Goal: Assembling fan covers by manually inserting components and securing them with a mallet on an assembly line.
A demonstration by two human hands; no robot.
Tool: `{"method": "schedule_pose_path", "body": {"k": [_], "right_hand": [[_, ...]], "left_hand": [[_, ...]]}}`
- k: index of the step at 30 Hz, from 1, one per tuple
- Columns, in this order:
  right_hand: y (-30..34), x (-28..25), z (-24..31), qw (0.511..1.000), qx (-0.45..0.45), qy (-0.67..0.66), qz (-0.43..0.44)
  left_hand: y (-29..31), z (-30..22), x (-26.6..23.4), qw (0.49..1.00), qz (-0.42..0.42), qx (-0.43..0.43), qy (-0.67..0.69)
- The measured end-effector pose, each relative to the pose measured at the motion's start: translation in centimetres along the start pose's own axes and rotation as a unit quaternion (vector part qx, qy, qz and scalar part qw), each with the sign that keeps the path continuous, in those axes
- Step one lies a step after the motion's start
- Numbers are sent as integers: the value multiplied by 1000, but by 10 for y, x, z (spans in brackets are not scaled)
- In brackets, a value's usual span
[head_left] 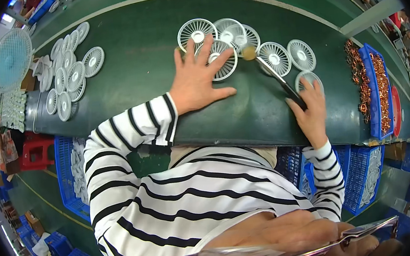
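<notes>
My left hand [198, 81] lies with its fingers spread over a white spoked disc [220, 69], like a small fan grille. A second spoked disc [196, 29] sits under its fingertips. Closed around the dark handle of a tool [287, 85], my right hand [311, 110] holds it at a slant. The tool has a metal shaft and a blurred round tan head; I cannot tell its exact kind. Its head is beside the overlapping discs [250, 37]. More discs [301, 55] lie at the right, one partly hidden behind my right hand.
Many white discs [92, 62] are piled at the table's left. A blue tray [370, 92] of copper-coloured rings stands at the right, with loose rings [357, 76] beside it. Blue crates [362, 177] sit below the table edge. A red stool [38, 149] is at the left.
</notes>
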State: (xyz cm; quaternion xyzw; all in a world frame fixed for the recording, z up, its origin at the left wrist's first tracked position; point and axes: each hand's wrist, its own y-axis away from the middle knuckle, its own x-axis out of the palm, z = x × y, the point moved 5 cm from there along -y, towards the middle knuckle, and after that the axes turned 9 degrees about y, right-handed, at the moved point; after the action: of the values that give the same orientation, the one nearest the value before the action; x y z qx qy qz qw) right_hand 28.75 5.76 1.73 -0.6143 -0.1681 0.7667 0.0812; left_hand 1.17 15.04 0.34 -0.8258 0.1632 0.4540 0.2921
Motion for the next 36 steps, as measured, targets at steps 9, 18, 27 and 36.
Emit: {"method": "schedule_pose_path", "body": {"k": [9,18,27,36], "right_hand": [[-219,85,-39,972,-51,157,-164],[-268,90,-69,978,43,109,-173],[-127,27,-85,992,3,77,-100],[-84,-33,-231,890,206,273,-302]], "left_hand": [[-177,70,43,988,-130,11,-78],[-251,125,41,958,-287,7,-12],[-231,70,19,927,-321,154,118],[-115,-128,54,858,-30,403,316]]}}
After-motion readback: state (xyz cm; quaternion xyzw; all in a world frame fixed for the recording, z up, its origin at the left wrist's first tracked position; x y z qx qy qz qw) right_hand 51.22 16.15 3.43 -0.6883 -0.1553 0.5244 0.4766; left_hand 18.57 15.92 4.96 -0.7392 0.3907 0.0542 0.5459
